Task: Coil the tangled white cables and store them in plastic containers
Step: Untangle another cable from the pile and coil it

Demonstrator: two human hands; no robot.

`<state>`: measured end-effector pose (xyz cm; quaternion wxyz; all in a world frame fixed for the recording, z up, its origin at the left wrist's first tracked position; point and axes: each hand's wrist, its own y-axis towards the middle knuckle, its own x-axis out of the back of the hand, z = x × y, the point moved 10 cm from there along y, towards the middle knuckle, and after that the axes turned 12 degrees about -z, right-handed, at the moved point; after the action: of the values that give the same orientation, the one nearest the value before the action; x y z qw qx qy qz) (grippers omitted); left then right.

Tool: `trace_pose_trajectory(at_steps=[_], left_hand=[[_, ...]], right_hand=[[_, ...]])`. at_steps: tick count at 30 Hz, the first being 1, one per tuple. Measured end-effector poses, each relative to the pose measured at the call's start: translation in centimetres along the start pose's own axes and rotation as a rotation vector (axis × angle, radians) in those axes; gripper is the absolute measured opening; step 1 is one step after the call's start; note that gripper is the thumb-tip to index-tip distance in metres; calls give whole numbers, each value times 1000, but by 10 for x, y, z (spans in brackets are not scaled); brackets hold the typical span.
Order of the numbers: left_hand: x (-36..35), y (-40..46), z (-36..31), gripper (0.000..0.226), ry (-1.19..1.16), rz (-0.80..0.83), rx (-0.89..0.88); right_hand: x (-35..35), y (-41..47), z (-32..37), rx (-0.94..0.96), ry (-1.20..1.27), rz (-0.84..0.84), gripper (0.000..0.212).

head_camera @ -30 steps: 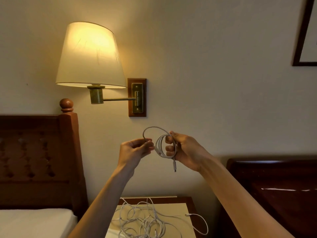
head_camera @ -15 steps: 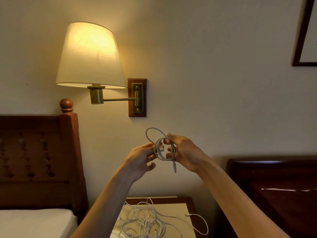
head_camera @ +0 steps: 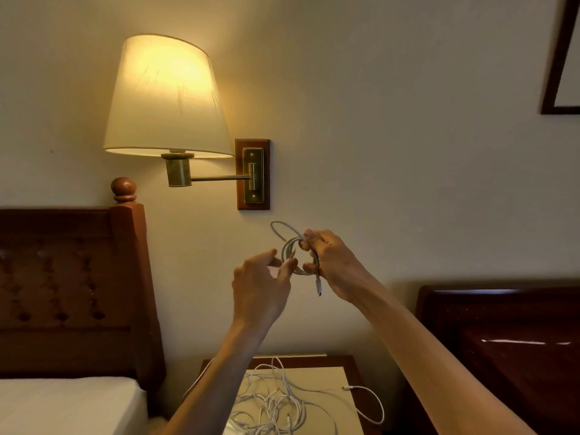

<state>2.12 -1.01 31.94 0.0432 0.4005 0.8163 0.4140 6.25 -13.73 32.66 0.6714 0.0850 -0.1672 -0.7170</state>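
Two hands up in front of the wall, close together. Right hand (head_camera: pixel 332 265) grips a small coil of white cable (head_camera: pixel 293 255), plug end hanging below it. Left hand (head_camera: pixel 259 290) sits just beside the coil, fingers loosely spread; I cannot tell whether they touch it. More tangled cables (head_camera: pixel 276 406) lie on the nightstand (head_camera: pixel 348 375) below.

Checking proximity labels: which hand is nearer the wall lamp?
Left. The left hand is below the lamp and slightly to its right; the right hand, holding the coiled cable, is farther right.
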Motion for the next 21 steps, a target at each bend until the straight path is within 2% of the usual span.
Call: trace_pose_trajectory(at_steps=[2, 4, 7, 10, 12, 14, 15, 16, 18, 19, 20, 21], left_hand=[[8, -6, -7, 24, 187, -54, -117], [14, -16, -10, 32, 301, -65, -146], [6, -41, -4, 36, 480, 20, -166], [-16, -65, 18, 37, 359, 289, -81], [-31, -67, 35, 43, 201, 587, 75], [-27, -57, 40, 69, 150, 806, 147], [-20, -45, 40, 79, 138, 809, 169], [-10, -26, 40, 81, 111, 723, 197], [18, 14, 35, 67, 12, 349, 171], [27, 22, 30, 56, -93, 212, 161], [25, 22, 25, 46, -243, 183, 199], [16, 18, 20, 41, -410, 226, 259]], right_hand=[[2, 1, 2, 19, -18, -19, 33], [4, 4, 3, 9, -23, -27, 34], [8, 13, 8, -30, 66, -25, 36], [6, 17, 8, -40, 70, 16, 35], [0, 16, 0, -65, 71, 53, 34], [-3, 16, -5, -88, 103, 94, 34], [-5, 15, -5, -91, 125, 125, 34], [-8, 14, -3, -90, 149, 161, 35], [-14, 10, 1, -83, 167, 224, 35], [-18, 7, 2, -75, 160, 247, 35], [-22, 5, 4, -64, 145, 263, 35], [-24, 3, 6, -50, 126, 274, 35]])
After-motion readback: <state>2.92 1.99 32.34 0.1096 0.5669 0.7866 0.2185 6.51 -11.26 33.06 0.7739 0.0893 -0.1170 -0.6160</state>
